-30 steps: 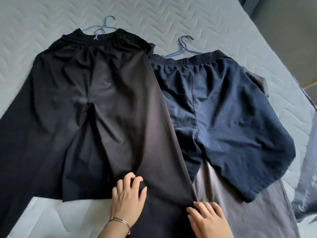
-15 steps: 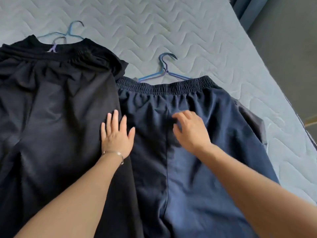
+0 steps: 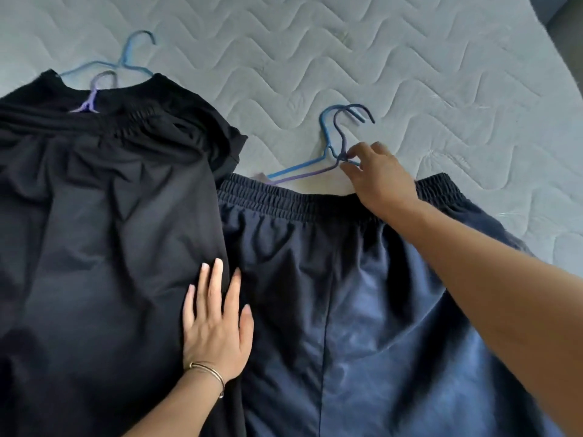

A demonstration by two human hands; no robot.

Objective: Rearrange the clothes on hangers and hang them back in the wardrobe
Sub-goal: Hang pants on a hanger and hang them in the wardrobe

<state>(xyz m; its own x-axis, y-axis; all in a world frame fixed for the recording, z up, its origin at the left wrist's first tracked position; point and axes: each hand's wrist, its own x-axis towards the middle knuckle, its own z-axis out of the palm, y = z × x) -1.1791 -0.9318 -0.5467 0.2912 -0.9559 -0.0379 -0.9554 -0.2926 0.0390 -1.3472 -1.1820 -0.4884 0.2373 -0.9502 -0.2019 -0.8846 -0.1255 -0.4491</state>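
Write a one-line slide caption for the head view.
Right hand pinches the blue wire hangers above navy elastic-waist shorts; left hand lies flat on black trousers.

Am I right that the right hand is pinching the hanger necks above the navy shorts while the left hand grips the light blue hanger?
Not quite: in the head view the left hand lies flat on the black garment, away from the light blue hanger. The right hand does pinch the hanger necks above the navy shorts.

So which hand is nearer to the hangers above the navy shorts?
Right. The right hand pinches the hangers at the neck; the left hand lies flat, lower on the clothes.
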